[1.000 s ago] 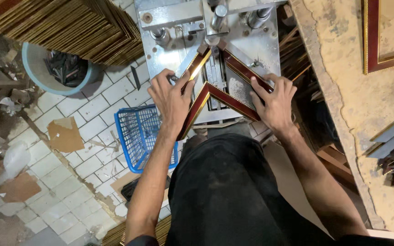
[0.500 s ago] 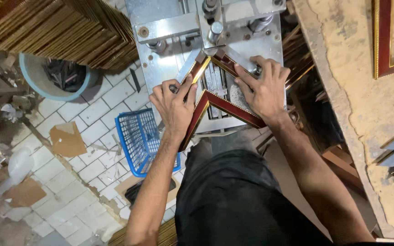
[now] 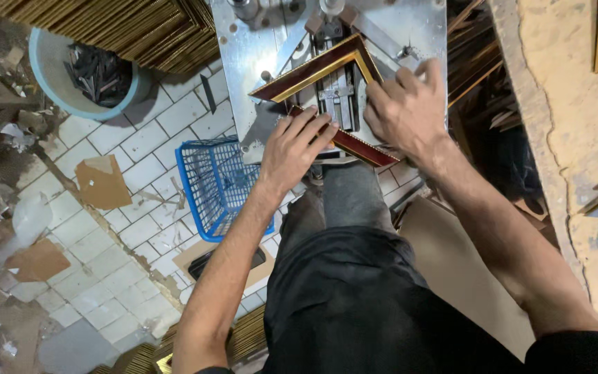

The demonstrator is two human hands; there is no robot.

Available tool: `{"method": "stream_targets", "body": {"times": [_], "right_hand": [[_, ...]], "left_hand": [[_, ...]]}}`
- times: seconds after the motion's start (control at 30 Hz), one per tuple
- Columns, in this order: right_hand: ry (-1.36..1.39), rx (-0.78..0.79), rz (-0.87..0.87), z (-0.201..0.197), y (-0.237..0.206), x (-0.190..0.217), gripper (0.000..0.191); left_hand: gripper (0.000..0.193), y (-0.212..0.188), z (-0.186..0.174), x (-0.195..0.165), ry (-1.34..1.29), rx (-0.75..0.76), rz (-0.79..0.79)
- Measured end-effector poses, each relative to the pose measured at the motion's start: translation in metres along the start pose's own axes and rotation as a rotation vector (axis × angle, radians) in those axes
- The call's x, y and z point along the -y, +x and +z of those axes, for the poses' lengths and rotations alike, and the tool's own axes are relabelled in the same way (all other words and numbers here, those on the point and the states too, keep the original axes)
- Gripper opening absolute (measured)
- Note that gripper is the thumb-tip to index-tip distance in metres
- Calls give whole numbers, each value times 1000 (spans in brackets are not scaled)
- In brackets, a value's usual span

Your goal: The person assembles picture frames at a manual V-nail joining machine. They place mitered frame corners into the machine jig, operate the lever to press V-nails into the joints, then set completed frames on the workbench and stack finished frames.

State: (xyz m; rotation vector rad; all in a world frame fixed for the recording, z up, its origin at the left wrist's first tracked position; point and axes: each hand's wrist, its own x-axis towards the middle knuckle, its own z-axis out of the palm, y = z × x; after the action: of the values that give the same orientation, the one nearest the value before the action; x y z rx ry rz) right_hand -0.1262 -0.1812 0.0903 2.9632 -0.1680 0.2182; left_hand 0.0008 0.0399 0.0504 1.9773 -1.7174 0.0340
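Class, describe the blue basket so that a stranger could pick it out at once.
Start at the metal machine table where both hands press frame moulding. Below its left edge, on the white tiled floor, sits the blue basket: the only wire-mesh thing, unlike the round pale tub of scraps.

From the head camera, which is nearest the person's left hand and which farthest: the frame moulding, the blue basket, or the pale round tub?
1. Frame moulding: under the left hand, on the metal machine.
2. Blue basket: on the floor, just left of the hand.
3. Pale round tub: far left, by the stacked mouldings.

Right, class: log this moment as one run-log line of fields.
left hand: pressing lower frame piece | right hand: on frame corner | surface: metal joining machine table | nearby: blue basket
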Motion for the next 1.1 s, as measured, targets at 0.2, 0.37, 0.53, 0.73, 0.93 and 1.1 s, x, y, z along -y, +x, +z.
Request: {"method": "stream_targets", "body": {"times": [0.2, 0.37, 0.53, 0.73, 0.93, 1.1], "right_hand": [[151, -283, -35, -16, 15, 12, 39], [-5, -45, -102, -14, -16, -17, 23], [198, -96, 309, 10, -43, -23, 31], [472, -229, 363, 51, -7, -8, 23], [480, -211, 337, 34, 14, -12, 23], [498, -206, 335, 24, 23, -11, 28]], "left_hand": [[33, 5, 7, 1, 30, -45, -7], [32, -15, -21, -11, 36, -67, -131], [27, -6, -29, 9, 130, -212, -655], [28, 41, -1, 36, -10, -325, -622], [25, 44, -3, 29, 84, -262, -613], [22, 50, -4, 39, 81, -352, -531]]}}
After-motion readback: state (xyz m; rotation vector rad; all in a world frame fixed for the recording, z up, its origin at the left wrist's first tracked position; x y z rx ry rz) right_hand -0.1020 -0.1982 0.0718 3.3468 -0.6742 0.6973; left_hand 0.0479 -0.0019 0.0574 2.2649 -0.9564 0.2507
